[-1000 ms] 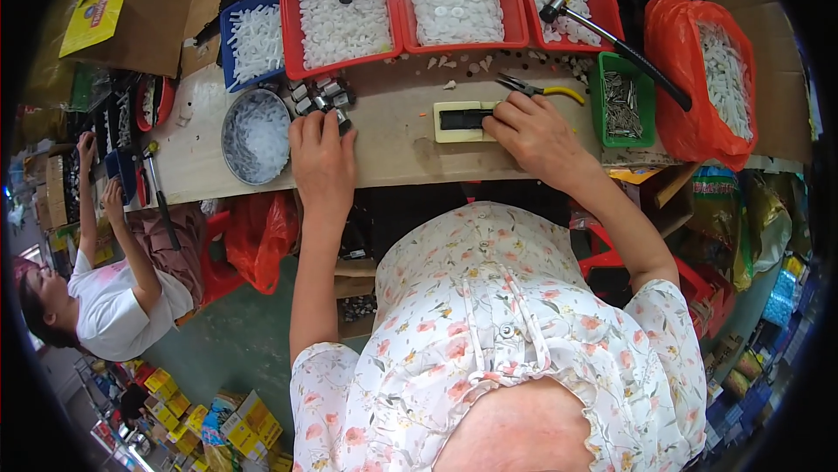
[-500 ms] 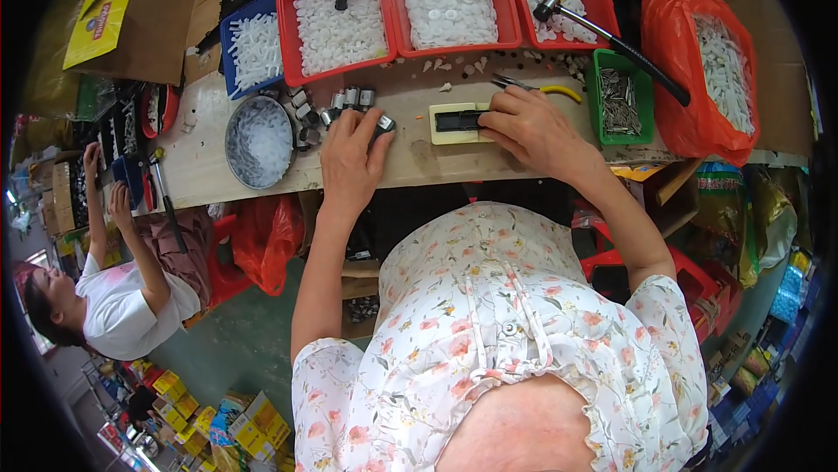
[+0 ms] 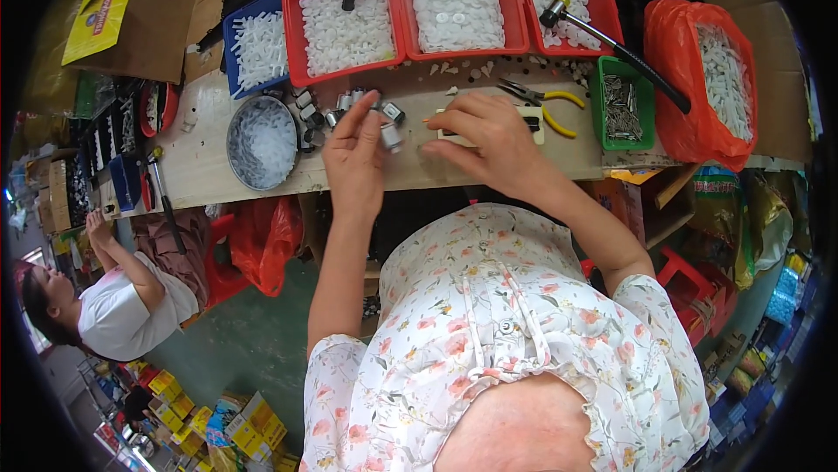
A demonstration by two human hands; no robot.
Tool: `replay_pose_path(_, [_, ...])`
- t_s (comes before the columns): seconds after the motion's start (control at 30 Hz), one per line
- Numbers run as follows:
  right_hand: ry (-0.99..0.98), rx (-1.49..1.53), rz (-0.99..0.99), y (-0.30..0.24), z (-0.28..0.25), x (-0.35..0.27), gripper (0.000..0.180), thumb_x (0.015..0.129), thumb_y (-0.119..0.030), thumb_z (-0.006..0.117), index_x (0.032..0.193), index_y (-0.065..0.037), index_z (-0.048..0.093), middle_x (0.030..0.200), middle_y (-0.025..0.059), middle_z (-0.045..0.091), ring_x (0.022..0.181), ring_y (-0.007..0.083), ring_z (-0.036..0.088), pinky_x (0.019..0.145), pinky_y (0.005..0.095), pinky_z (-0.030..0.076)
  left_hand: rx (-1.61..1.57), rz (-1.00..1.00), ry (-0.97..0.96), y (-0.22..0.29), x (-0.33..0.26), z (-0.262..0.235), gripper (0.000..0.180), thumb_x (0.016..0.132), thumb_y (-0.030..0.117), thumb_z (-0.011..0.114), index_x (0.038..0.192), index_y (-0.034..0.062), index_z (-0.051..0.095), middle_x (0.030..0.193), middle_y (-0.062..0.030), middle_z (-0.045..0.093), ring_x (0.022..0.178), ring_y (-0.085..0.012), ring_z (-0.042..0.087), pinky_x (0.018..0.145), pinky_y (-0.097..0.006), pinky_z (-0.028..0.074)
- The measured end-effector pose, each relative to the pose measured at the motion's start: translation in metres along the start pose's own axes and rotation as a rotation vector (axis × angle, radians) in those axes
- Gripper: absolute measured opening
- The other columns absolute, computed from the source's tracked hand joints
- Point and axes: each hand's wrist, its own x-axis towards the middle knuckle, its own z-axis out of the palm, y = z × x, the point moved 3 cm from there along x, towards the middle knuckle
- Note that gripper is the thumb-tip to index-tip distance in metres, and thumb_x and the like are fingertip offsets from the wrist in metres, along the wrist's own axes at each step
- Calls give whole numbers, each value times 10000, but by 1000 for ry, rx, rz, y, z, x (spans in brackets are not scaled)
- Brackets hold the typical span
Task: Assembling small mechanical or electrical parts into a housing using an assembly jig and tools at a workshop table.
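Observation:
A small silver cylinder like a motor (image 3: 390, 138), slightly blurred, shows against the thumb of my left hand (image 3: 353, 158), which seems to grip it. The index finger of that hand points up and away. My right hand (image 3: 496, 142) hovers over a cream-coloured block with a black insert (image 3: 534, 123), covering most of it. Its fingers and thumb are apart, with nothing visible between them. A tiny orange piece (image 3: 426, 120) lies by its fingertips. More silver cylinders (image 3: 305, 107) are grouped beyond and left of my left hand.
Red trays (image 3: 463, 55) of white plastic parts line the back, with a blue tray (image 3: 236, 79) beside them. A round metal bowl (image 3: 234, 153) stands left. Yellow-handled pliers (image 3: 563, 98), a green bin (image 3: 624, 142), a hammer (image 3: 624, 51) and a red bag (image 3: 663, 35) are right. A co-worker (image 3: 122, 315) sits far left.
My right hand has come off the black insert and moved left, its fingers spreading. My left hand has turned and lifted with the silver cylinder. The pliers lie further into view.

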Motion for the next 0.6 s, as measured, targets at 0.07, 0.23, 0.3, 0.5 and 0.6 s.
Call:
replay_pose_path(0.07, [41,24,34,-8,6,5,244,793,-213,747,947,-43,665,851,77,615,807,265,601,710,371,425,-197,8,-27,-3,-9,22,338,924,86,662,1250,17,605,995,-18,649,812,-73,607,675,-211,506])
replay_pose_path(0.23, [128,-40,81,2,-2,0,279,756,-210,766,942,-32,658,848,94,615,800,283,600,709,394,437,-292,-31,-33,-8,-19,46,338,912,69,672,1239,18,605,1051,-25,615,907,-86,603,754,-244,533])
replay_pose_path(0.3, [84,51,95,11,-7,-6,278,739,-179,772,943,-28,658,855,106,609,798,292,596,711,403,444,-214,6,-79,-13,-21,49,312,911,61,673,1215,8,622,1067,-29,615,937,-96,599,789,-241,523])
replay_pose_path(0.5, [61,-52,161,25,-10,-21,257,718,-150,786,931,-60,674,919,76,600,882,273,577,747,400,435,464,390,-68,3,-22,43,217,895,32,678,1101,-35,678,1060,-70,653,960,-156,618,838,-258,490])
replay_pose_path(0.6, [105,-23,176,32,2,-23,252,712,-161,792,922,-68,688,937,62,601,920,260,568,761,396,430,671,548,-100,1,-23,46,198,845,11,703,1040,-26,693,987,-96,650,909,-155,634,780,-256,503])
